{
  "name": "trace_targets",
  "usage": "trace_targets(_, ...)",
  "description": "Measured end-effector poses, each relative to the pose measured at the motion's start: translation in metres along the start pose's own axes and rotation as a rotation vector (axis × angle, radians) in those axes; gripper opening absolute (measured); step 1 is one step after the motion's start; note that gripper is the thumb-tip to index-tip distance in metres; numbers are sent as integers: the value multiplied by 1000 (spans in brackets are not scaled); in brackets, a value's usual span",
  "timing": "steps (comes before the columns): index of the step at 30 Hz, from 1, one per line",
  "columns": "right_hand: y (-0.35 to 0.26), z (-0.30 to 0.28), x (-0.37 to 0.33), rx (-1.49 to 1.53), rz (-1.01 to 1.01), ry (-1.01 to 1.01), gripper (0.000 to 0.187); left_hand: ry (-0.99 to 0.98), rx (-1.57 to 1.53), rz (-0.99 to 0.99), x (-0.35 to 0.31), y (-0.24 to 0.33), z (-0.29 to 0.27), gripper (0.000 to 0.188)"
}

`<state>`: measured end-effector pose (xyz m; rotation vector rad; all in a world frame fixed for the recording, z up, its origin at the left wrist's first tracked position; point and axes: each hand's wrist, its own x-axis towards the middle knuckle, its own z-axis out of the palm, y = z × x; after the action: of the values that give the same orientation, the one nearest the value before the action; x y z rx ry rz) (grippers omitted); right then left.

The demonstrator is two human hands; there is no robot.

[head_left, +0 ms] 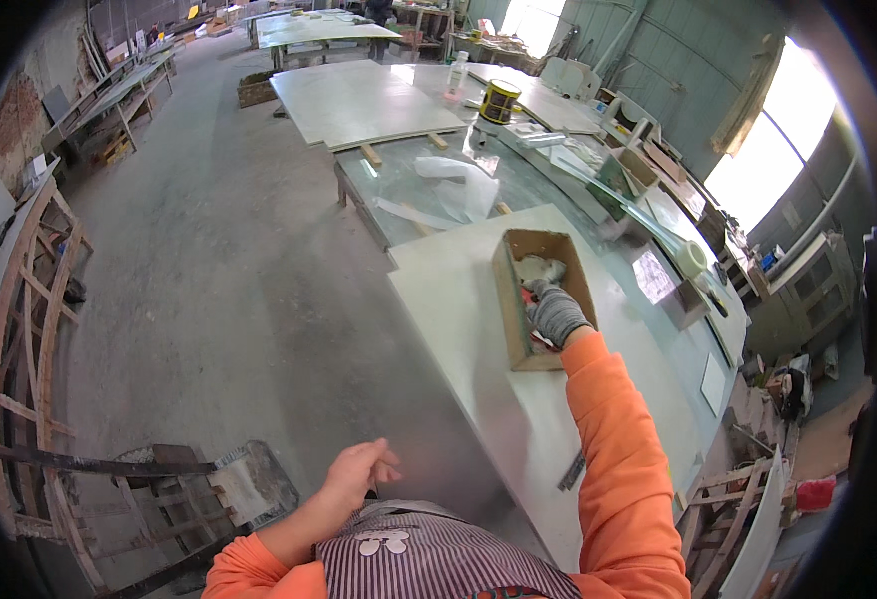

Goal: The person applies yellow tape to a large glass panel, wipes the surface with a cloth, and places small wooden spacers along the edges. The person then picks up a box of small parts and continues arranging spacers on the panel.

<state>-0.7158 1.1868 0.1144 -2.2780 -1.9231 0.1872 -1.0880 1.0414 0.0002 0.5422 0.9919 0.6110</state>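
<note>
My right hand [556, 315], in a grey knit glove, reaches down into an open brown box [514, 324] on a pale sheet. Its fingers are largely hidden among the contents. Whitish crumpled material [538, 268] lies at the far end of the box, and a bit of red shows beside the glove. Bare and apart from the table, my left hand [358, 469] hovers in front of my striped apron [428, 549]. Its fingers curl together, and nothing shows in them.
Pale sheets [358, 100] lie across the tables ahead. Beyond the box are a clear plastic film [463, 190], a yellow-and-black can [499, 102] and a tape roll [692, 260]. A dark flat strip [572, 472] lies by my right forearm. Wooden frames [34, 329] stand at left.
</note>
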Motion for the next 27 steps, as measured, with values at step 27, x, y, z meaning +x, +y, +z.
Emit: trace_targets(27,-142,33,53,777,-156,209,25,-590,180,-93,212,276,25,42)
